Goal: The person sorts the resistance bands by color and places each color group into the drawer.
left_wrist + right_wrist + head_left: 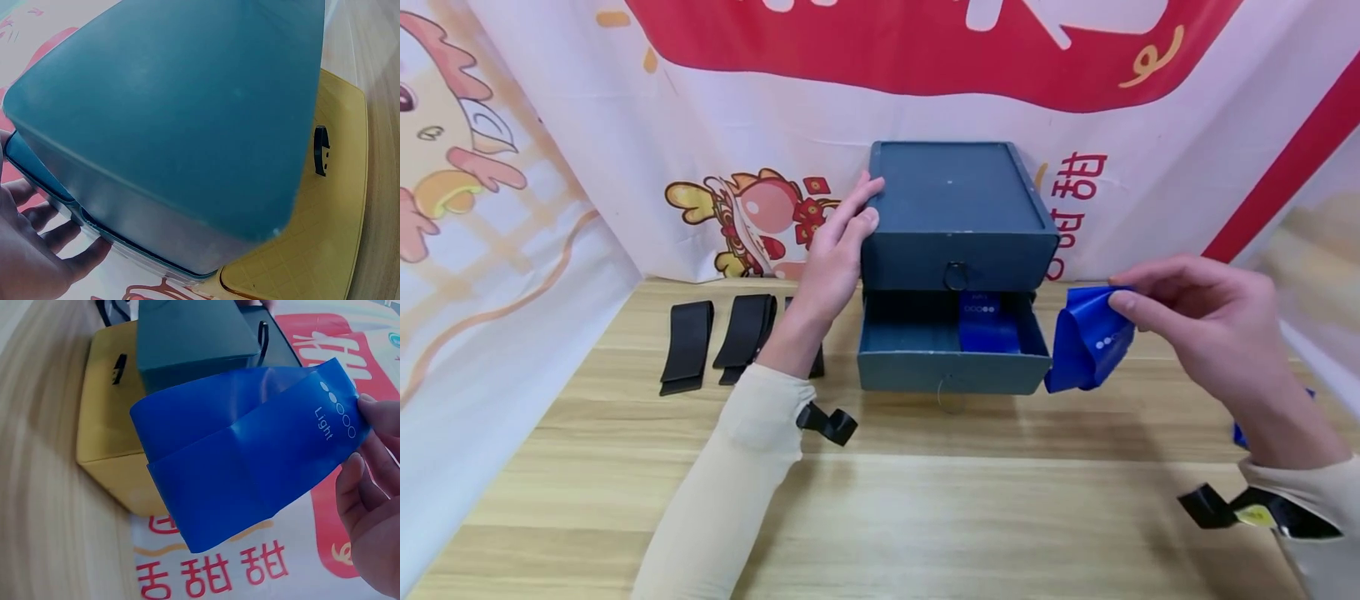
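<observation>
My right hand (1221, 333) pinches a blue resistance loop band (1093, 342) by one end, just right of the cabinet's open drawer (955, 372). The band hangs in a folded loop; in the right wrist view, "Light" and a row of dots are printed on it. Another blue band (988, 333) lies in the drawer's right half. My left hand (831, 258), fingers extended, rests against the upper left edge of the dark teal cabinet (951, 187). Its upper drawer, with a ring pull (955, 275), is closed.
Folded black bands (687, 346) lie left on the wooden table, one partly behind my left forearm. Something blue (1240, 435) shows behind my right wrist. A yellow lower drawer (112, 412) with a black pull sits under the open one. A printed curtain (775, 125) hangs behind.
</observation>
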Available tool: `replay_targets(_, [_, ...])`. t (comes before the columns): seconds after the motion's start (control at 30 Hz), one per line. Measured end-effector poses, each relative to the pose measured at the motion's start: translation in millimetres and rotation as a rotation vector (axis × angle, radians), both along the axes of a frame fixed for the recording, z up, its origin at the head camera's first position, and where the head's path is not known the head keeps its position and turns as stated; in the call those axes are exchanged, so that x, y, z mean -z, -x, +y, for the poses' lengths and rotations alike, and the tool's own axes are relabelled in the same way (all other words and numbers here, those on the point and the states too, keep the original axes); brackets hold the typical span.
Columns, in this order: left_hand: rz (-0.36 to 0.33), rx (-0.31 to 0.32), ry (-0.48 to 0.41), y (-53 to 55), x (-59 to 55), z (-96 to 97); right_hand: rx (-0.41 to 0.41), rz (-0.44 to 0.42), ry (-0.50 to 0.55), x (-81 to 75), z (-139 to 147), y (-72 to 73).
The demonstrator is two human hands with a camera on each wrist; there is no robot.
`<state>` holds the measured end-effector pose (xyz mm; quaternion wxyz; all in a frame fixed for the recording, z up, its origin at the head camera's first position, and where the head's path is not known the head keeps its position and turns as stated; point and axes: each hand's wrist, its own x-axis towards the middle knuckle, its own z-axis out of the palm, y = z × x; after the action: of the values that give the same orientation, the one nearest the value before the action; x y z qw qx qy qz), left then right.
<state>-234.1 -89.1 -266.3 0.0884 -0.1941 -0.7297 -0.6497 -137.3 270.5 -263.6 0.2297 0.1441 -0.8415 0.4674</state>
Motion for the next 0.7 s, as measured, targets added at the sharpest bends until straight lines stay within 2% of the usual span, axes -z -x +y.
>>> replay_targets(0.27, [0.004,0.005,-0.005,0.8,2.1,-0.1,0.015,0.051,0.071,-19.9,-12.8,2.7])
replay_targets(0.37, [0.001,0.007,-0.008,0.0,1.4,0.2,-0.032,0.084,0.121,-27.6,-19.2,4.3])
replay_targets(0.53, [-0.002,0.006,-0.006,-0.5,0.8,-0.5,-0.174,0.121,0.256,-38.9,-30.8,9.1])
replay_targets(0.7, [-0.005,-0.002,0.006,-0.7,0.7,0.0,-0.208,0.139,0.304,-49.4,-41.8,11.2])
